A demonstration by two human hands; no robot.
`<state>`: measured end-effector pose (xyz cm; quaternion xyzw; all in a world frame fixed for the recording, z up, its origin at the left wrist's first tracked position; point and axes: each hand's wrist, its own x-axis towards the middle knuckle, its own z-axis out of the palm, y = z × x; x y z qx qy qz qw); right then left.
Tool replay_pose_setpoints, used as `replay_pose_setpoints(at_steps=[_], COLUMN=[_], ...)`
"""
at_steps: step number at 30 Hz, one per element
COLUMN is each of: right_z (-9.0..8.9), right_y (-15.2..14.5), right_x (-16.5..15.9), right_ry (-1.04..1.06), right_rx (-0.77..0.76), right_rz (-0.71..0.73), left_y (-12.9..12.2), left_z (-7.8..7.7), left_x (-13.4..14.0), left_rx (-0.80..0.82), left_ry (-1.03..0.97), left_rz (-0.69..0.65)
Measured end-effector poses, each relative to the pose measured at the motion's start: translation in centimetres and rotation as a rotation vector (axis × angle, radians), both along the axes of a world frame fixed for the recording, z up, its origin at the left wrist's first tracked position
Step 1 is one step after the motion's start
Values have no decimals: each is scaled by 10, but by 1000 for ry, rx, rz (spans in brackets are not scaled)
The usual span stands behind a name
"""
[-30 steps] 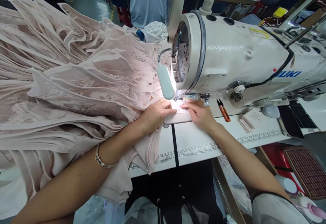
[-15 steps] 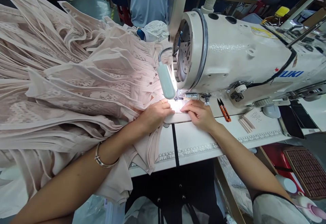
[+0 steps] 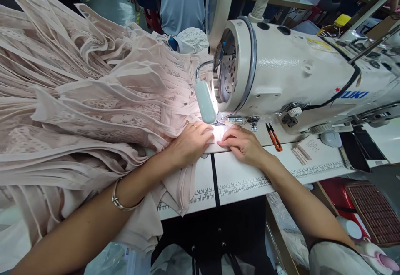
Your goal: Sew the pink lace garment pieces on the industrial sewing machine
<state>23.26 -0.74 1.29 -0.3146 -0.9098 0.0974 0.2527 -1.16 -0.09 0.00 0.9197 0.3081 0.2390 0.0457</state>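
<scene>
Under the lamp of a sewing machine (image 3: 281, 66), a small pale piece of fabric (image 3: 218, 135) lies brightly lit near the needle area. My left hand (image 3: 194, 141) rests at its left side, fingers curled and pressed on the cloth. From the right, my right hand (image 3: 242, 142) pinches the fabric's edge between thumb and fingers. The needle itself is hidden by the lamp head (image 3: 205, 102) and glare. A big heap of pale pink lace garments (image 3: 103, 100) spreads over the table left of the machine, right up to my left hand.
Orange thread snips (image 3: 274, 137) lie on the machine bed, right of my right hand. Beyond them are a stack of paper tags (image 3: 308, 148) and a dark phone-like object (image 3: 356, 150). A ruler tape (image 3: 243, 185) runs along the table's front edge. A person in a blue top (image 3: 181, 4) sits ahead.
My right hand has shifted slightly left and closer to my left hand, its fingers now pinching the fabric's edge. The left hand has moved slightly. The camera view has shifted a little.
</scene>
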Motion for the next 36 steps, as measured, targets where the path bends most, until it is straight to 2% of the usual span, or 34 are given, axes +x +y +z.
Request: replay_pose_setpoints(at_steps=[9,17,36], right_z=[-8,-10,-4], right_y=[0,0,4], right_x=[5,5,-6], right_ry=[-127,-132,-312], right_rx=[64,21,-83], right_rz=[-93,-116,-232], left_y=[-1,2,20], left_z=[5,4,7], left_x=[0,0,3], left_rx=[-132,-99,-136], left_ry=[100,140,107], left_rz=[1,8,59])
